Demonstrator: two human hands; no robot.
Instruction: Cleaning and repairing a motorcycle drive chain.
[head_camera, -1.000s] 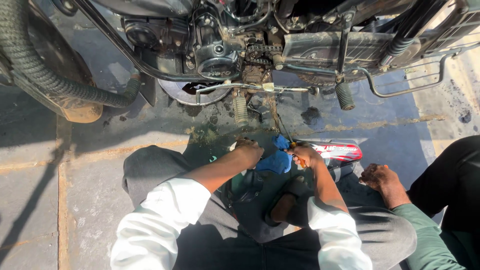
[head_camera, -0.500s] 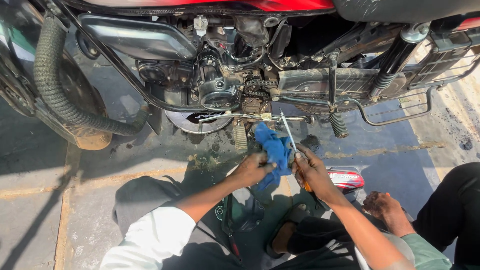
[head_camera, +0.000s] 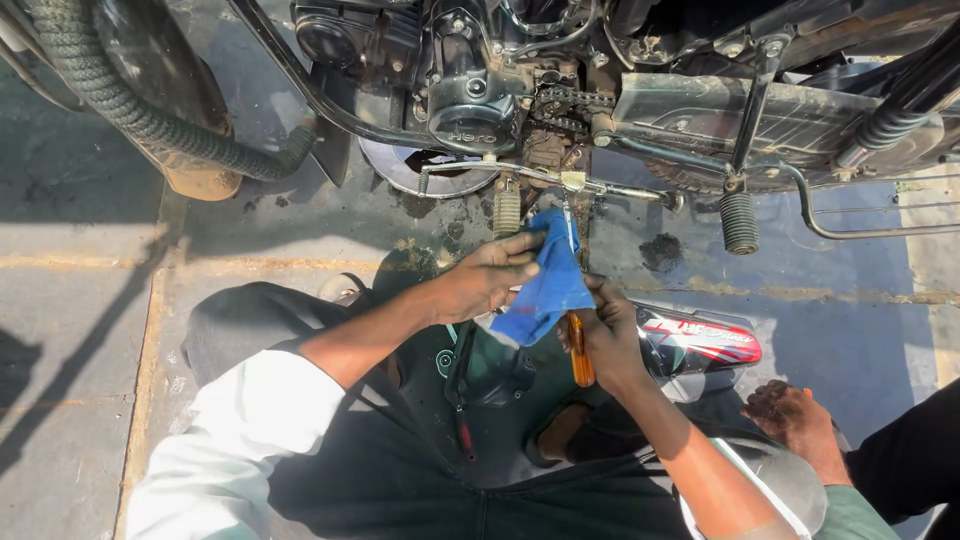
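From my remote seat, the motorcycle (head_camera: 600, 90) now fills the top of the view far closer than a second ago, its engine and exposed chain sprocket looming over oil-stained concrete floor (head_camera: 90, 330) cut by hard sunlight and shadow. A ribbed black hose (head_camera: 130, 110) curls at upper left. A red-and-white side panel (head_camera: 700, 345) lies on the floor beside my knee, and a dark cover (head_camera: 490, 365) rests in my lap. Another person's hand (head_camera: 795, 420) rests at lower right. My left hand (head_camera: 490, 280) has come up with the blue cloth (head_camera: 545, 285), fingers clamped on it, wrapped about the shaft. My right hand (head_camera: 610, 335) is closed around the orange-handled screwdriver (head_camera: 580, 350), its tip now raised to the bracket under the engine: I judge the wiping has given way to work at the bike.
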